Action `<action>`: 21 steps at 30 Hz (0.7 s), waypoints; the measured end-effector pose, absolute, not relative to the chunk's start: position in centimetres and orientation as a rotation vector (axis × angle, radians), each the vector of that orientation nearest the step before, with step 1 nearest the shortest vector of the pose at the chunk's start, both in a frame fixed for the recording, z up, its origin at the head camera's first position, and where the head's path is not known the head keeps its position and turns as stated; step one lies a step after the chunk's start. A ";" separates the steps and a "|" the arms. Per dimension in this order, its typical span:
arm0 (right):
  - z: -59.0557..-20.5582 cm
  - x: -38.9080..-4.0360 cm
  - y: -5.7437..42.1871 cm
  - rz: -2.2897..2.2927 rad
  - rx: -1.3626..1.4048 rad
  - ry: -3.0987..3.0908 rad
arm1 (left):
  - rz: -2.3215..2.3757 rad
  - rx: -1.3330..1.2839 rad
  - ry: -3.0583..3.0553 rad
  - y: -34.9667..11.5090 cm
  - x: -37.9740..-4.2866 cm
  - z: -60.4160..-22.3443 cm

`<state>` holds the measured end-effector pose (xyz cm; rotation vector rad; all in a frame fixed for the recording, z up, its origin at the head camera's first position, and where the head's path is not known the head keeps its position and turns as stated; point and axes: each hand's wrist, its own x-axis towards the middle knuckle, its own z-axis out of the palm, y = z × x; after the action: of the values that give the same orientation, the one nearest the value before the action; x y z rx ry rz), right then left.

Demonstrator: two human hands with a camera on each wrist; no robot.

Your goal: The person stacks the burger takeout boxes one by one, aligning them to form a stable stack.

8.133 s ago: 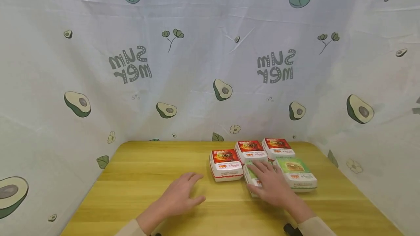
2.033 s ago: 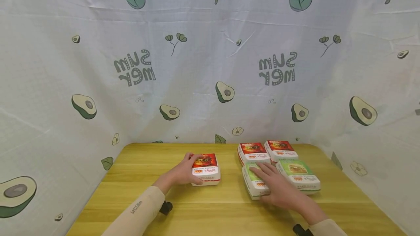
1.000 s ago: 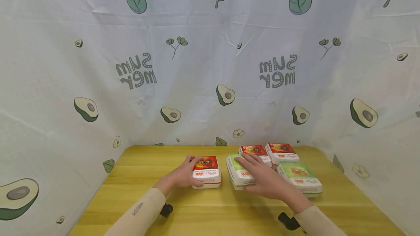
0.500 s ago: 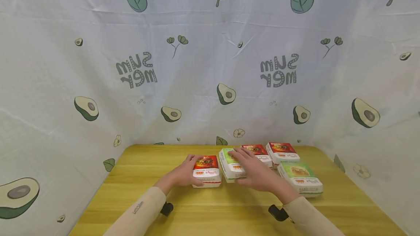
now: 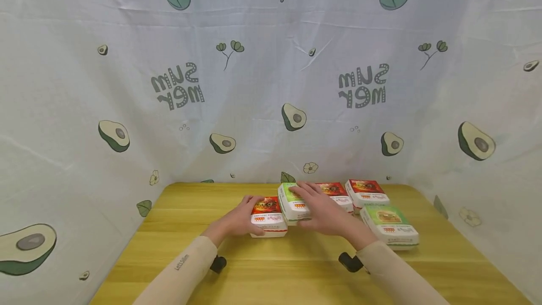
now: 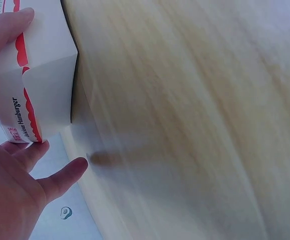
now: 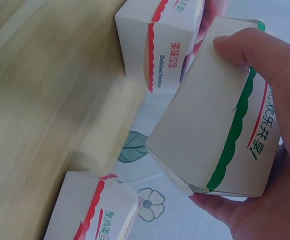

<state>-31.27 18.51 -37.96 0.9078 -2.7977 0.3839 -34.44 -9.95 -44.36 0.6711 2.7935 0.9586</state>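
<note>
Left hand (image 5: 238, 218) grips 1 red-topped box (image 5: 270, 219); right hand (image 5: 325, 212) pinches 1 green-topped box (image 5: 293, 209), raised above the table (image 5: 279, 276).

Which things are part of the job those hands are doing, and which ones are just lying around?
Seems part of the job:
red burger box, held by the left hand
green burger box, held by the right hand

Just lying there now, though perhaps part of it too:
middle red box
corner red box
other green box
</note>
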 end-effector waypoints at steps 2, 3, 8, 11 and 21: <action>-37.9 -31.4 18.2 0.388 0.914 -2.802 | 0.966 0.683 2.794 -10.0 -34.5 -44.4; -37.9 -31.5 18.1 0.387 0.915 -2.803 | 0.966 0.682 2.793 -10.0 -34.4 -44.4; -37.9 -32.0 17.6 0.381 0.927 -2.790 | 0.980 0.683 2.785 -10.1 -34.5 -44.6; -37.9 -32.2 17.2 0.382 0.939 -2.794 | 0.990 0.688 2.777 -10.2 -34.4 -44.7; -37.7 -32.5 15.9 0.374 0.924 -2.802 | 1.009 0.678 2.771 -10.1 -34.5 -44.5</action>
<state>-32.48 15.91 -37.70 0.9236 -2.8017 0.3738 -34.50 -10.11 -44.49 0.6779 2.7712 1.0092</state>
